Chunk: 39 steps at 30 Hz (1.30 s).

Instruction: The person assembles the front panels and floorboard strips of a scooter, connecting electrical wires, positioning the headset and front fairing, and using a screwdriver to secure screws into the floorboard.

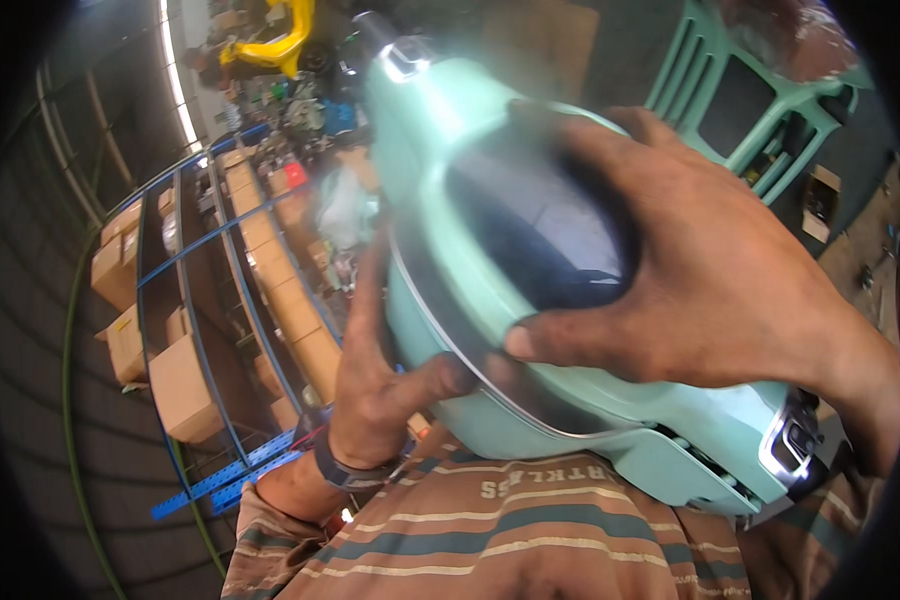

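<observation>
A mint-green plastic shell [420,120], which looks like a scooter's handlebar cover, is held tilted in front of my body. It has a dark glossy window [540,220] in its upper face, a dark band around its side, and chrome-trimmed ends. My left hand [375,395] is closed on its near left side, thumb against the dark band and fingers partly hidden behind the shell. From the right, my right hand [710,265] grips over the top, with its thumb beside the window and its fingertips hidden at the far side. The shell is partly blurred.
Blue-framed shelving [185,260] with cardboard boxes [185,390] stands to the left. A yellow curved panel [288,40] and cluttered small parts lie at the far left. At the far right is a green plastic chair [745,160], with a small open carton [821,203] near it.
</observation>
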### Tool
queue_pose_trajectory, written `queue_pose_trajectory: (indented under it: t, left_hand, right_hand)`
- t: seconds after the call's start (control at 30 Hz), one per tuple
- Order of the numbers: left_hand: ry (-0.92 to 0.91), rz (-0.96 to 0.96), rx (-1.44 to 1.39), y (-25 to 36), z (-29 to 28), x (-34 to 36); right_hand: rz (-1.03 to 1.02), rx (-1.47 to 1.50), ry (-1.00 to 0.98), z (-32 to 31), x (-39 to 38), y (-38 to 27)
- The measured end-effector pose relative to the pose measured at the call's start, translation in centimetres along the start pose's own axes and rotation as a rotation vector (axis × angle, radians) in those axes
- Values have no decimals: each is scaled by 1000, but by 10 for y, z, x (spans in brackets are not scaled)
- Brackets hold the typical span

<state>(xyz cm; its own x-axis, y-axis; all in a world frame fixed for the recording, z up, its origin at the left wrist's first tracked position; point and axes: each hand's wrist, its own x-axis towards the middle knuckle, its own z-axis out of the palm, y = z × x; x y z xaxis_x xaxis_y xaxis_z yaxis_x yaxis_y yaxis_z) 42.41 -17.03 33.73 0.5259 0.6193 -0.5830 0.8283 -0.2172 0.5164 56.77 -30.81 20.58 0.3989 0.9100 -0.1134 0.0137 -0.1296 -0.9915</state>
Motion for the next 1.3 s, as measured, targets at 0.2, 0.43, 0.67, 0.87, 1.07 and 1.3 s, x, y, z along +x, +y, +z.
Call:
queue_pose_trajectory:
  t: [0.2, 0.43, 0.67, 0.87, 1.07, 1.3]
  left_hand:
    - [-57, 260, 272, -8, -11, 17]
    - [-185, 908, 794, 8, -22, 43]
    - [-564, 1151, 1115, 46, -25, 62]
    - [-695, 1234, 1099, 48, -22, 74]
    - [-781, 1196, 1130, 54, -21, 75]
    - [-828, 1158, 1026, 51, -21, 80]
  right_hand:
    - [-172, 94, -13, -8, -23, 18]
    - [22, -385, 98, 13, -118, 3]
    - [250, -767, 176, 32, -175, -31]
    - [304, -752, 476, 67, -192, -19]
    - [304, -696, 580, 75, -190, -21]
    - [203, -747, 621, 87, -202, -4]
